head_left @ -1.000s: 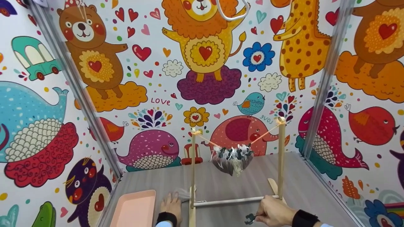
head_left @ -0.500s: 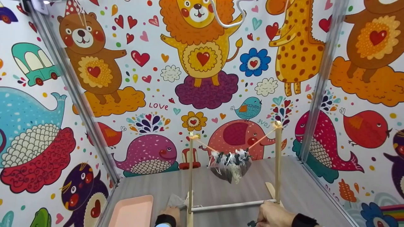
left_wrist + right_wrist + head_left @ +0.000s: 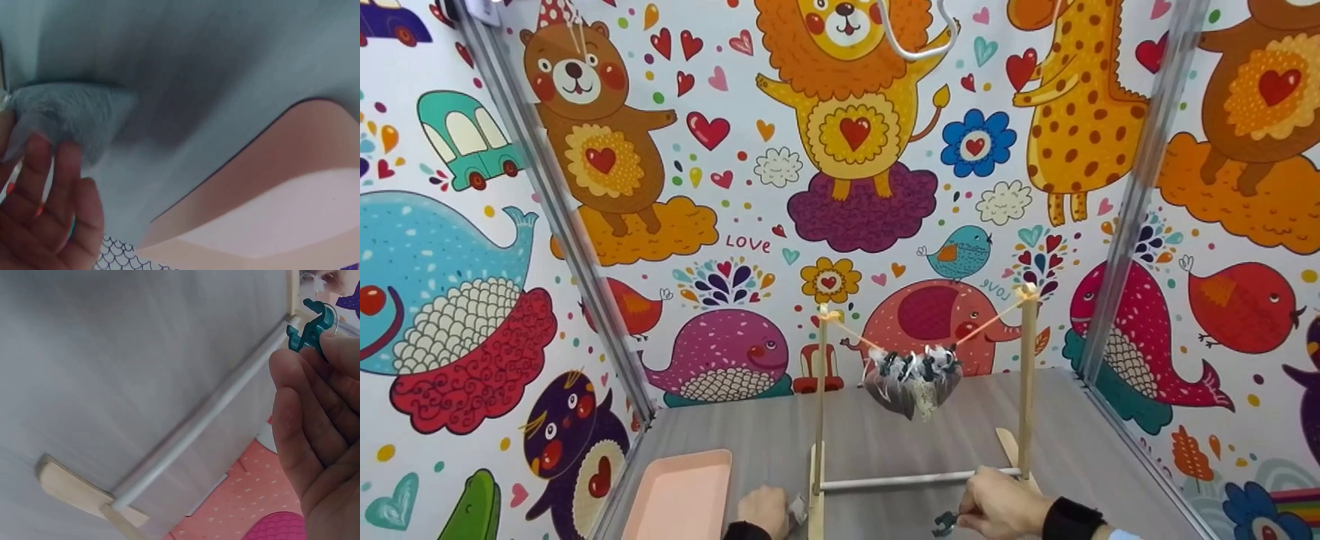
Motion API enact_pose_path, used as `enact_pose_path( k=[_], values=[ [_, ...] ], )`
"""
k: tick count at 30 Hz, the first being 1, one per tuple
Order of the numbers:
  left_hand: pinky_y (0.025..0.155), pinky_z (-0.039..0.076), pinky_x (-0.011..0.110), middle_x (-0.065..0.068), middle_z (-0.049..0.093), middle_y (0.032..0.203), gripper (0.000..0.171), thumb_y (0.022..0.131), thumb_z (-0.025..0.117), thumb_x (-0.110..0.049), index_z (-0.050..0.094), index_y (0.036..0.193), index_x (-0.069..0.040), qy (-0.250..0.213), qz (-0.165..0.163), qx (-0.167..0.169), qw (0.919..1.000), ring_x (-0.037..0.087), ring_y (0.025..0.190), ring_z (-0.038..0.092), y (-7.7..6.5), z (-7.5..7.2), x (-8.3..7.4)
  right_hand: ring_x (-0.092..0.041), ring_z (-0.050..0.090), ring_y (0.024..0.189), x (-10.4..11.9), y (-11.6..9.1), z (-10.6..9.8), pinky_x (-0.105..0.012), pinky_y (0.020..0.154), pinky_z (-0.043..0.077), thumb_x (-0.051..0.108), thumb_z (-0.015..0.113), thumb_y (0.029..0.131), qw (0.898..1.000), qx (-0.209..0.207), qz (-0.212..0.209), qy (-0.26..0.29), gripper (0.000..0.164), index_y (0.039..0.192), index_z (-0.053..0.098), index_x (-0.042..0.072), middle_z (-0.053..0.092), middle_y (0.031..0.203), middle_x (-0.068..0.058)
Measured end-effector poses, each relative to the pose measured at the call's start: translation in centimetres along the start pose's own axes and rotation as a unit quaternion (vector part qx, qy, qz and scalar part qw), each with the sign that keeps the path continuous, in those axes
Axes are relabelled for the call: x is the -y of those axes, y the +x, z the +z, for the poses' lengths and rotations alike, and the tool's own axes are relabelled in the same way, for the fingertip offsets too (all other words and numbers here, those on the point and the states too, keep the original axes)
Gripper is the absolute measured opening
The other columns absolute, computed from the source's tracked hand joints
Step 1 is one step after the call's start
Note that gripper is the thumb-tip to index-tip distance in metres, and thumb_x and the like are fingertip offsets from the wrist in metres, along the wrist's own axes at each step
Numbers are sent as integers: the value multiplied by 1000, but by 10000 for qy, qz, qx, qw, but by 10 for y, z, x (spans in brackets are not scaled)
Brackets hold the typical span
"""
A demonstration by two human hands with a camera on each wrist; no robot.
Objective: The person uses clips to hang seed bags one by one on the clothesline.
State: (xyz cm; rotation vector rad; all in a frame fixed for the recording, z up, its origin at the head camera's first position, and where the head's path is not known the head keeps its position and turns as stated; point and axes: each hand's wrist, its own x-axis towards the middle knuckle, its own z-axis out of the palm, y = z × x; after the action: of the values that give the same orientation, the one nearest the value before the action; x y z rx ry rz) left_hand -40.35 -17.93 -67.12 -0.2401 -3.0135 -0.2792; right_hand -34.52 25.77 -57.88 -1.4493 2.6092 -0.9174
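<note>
My left hand (image 3: 763, 510) pinches a small, sheer greyish pouch (image 3: 84, 109) low over the table, just left of the rack. Its gathered top lies at the fingertips in the left wrist view. Between thumb and forefinger, my right hand (image 3: 997, 504) grips a dark green plastic clip (image 3: 313, 329) with a thin metal ring, close to the rack's white crossbar (image 3: 915, 478). An orange string (image 3: 990, 325) runs between two wooden posts and sags in the middle. Several sheer pouches (image 3: 913, 382) hang bunched there, with white and dark green bits along their tops.
A pink tray (image 3: 679, 495) lies left of my left hand. The rack's left post (image 3: 819, 405) and right post (image 3: 1027, 382) rise from flat wooden feet on the grey table. Printed cartoon walls enclose the back and sides. A white looped cable (image 3: 919, 54) hangs above.
The left hand lay with fingers spread by the pouch; it has picked the pouch up and drawn it nearer. The right hand keeps the clip and has barely moved.
</note>
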Motion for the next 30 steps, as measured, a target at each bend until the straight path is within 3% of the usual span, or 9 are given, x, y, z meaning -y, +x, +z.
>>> enact_pose_path(
  k=[4,7,11,14,18,21,25,27,30],
  values=[
    [60,58,45,6,75,72,23,90,78,-15,73,68,-13,-545,-223,-556,9967,23,63,68,3,-33,-4,26,34,59,10,12,-18,0,53,27,3,78,100,9978,-296,-347,-486,24,80,85,13,74,60,0],
    [56,52,39,4,78,72,18,91,77,-13,81,73,-14,-845,102,-792,9932,19,61,66,2,-59,-10,24,36,60,24,20,-36,-1,52,29,9,79,102,9955,-449,-46,-836,18,86,87,16,74,64,6],
    [56,39,28,-7,69,67,22,93,74,-11,76,72,-18,-1391,709,-860,9840,8,58,51,2,-90,-27,20,32,58,46,36,-64,-2,50,27,8,83,97,9842,-939,-160,-1491,15,84,85,17,68,61,10],
    [56,43,26,-7,71,66,25,94,74,-10,74,71,-20,-1862,1157,-1347,9663,9,58,58,5,-110,-46,14,40,57,65,55,-87,-3,52,32,3,85,91,9672,-1410,-566,-2036,13,86,85,15,71,64,7],
    [59,57,31,5,83,73,20,96,77,-8,83,78,-15,-2425,1559,-2125,9337,20,64,77,20,-136,-76,3,47,57,94,84,-117,-11,55,41,4,85,93,9459,-1617,-426,-2781,16,82,80,14,68,65,5],
    [59,57,31,7,82,72,24,98,76,-11,81,75,-13,-2508,1472,-2487,9239,21,62,76,37,-159,-100,-3,43,56,107,110,-137,-17,53,40,4,81,95,9306,-1628,-101,-3278,25,75,69,14,60,63,2],
    [50,44,29,5,72,61,38,101,74,-18,70,64,-14,-2291,1080,-2761,9272,16,52,60,52,-188,-131,-13,47,56,108,140,-159,-28,52,46,7,77,96,9108,-1614,50,-3801,27,73,65,13,59,64,-2],
    [48,35,28,4,64,56,45,103,72,-21,64,60,-14,-2252,856,-2767,9303,14,51,49,57,-199,-144,-17,53,56,105,149,-165,-34,55,50,8,77,97,9105,-1563,99,-3828,26,73,68,11,59,63,-3],
    [50,29,30,4,59,56,46,103,70,-20,61,58,-14,-2240,566,-2841,9306,14,51,43,62,-208,-159,-23,58,59,100,158,-170,-39,59,52,9,79,97,9176,-1495,248,-3675,26,73,70,11,56,60,-3]
  ],
)
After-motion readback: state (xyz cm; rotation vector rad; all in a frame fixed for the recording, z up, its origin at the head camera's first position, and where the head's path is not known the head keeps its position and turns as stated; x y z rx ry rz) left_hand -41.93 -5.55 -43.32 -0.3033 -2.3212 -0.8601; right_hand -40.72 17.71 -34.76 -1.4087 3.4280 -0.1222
